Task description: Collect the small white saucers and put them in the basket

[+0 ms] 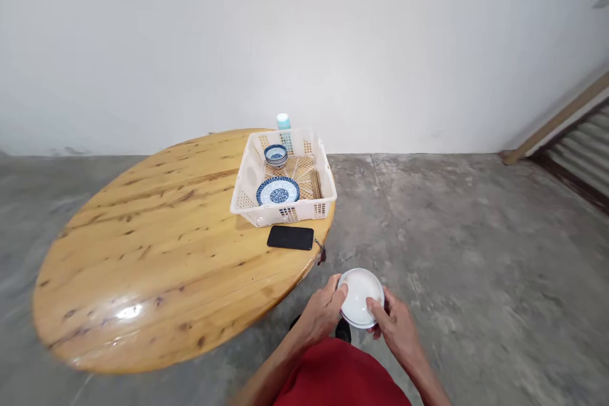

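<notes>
A round white bowl (358, 292) with a thin dark rim is held in front of my red shirt, past the table's right edge. Its left side rests in the grip of my left hand (322, 308), the thumb over the rim. From the right, my right hand (396, 325) is closed on it, thumb pressed on the inner surface and fingers tucked underneath. Whether a second bowl is nested below, I cannot tell.
On the oval wooden table (166, 247) stands a white plastic basket (280, 214). Inside are blue-patterned bowls (276, 155), a blue-patterned plate (278, 191) and chopsticks (316, 184). A black phone (290, 238) lies in front; a light-blue bottle (283, 122) stands behind.
</notes>
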